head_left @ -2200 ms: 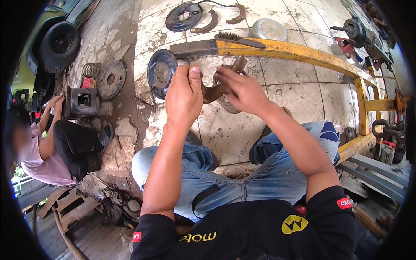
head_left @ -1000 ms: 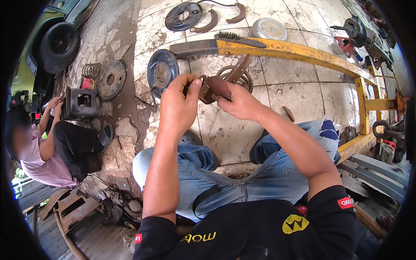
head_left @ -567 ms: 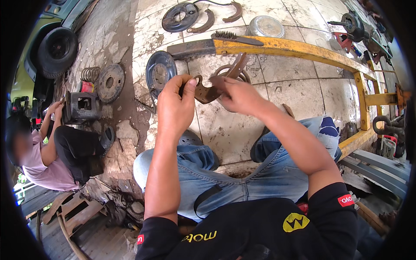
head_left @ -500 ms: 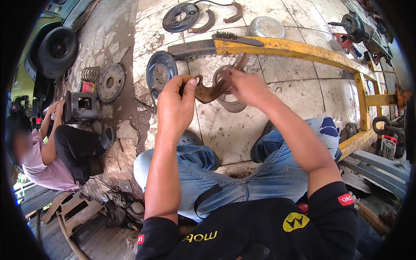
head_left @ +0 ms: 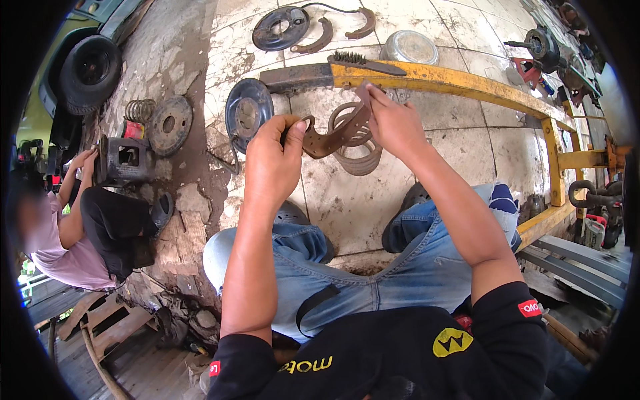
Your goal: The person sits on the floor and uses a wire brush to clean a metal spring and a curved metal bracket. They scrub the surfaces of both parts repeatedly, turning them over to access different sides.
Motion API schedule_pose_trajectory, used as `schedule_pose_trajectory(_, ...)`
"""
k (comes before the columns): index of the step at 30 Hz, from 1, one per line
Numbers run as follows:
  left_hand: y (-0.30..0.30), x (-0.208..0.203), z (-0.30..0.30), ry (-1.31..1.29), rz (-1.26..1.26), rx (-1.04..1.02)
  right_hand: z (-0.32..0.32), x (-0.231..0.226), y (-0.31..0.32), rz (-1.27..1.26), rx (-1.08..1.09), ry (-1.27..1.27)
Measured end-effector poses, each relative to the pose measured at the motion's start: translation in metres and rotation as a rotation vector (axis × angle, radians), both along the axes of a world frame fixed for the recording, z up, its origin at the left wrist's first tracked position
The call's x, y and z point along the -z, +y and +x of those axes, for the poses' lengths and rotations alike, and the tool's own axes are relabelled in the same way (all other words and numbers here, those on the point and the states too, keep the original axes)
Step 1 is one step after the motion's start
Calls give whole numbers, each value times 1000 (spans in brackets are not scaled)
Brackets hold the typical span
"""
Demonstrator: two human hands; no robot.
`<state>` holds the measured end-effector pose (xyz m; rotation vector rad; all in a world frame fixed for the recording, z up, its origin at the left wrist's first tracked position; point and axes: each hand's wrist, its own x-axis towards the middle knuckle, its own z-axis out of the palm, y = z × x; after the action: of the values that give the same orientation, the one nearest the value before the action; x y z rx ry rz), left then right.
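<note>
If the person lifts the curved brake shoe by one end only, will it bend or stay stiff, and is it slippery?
The brake shoe probably stays stiff: it keeps its arc between the left hand and right hand. It looks like rusty metal, so likely heavy for its size. The rough, dirty surface should grip well, though grease cannot be ruled out.

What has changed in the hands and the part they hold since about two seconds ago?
Both hands have lifted the curved brake shoe off the floor and stretched it out between them: left hand on one end, right hand on the other. The stack of shoes, round plate and seated person stayed put.
</note>
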<state>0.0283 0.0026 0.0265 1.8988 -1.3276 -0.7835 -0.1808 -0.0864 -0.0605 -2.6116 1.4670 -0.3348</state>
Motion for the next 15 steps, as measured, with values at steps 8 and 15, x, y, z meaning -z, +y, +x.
schedule_pose_trajectory(8, -1, 5, -3, -19, -69, 8, 32, -6, 39, 843, -58, -870)
schedule_pose_trajectory(15, -3, 6, 3, -18, -42, -9, 12, 5, 16, 335, -174, -275)
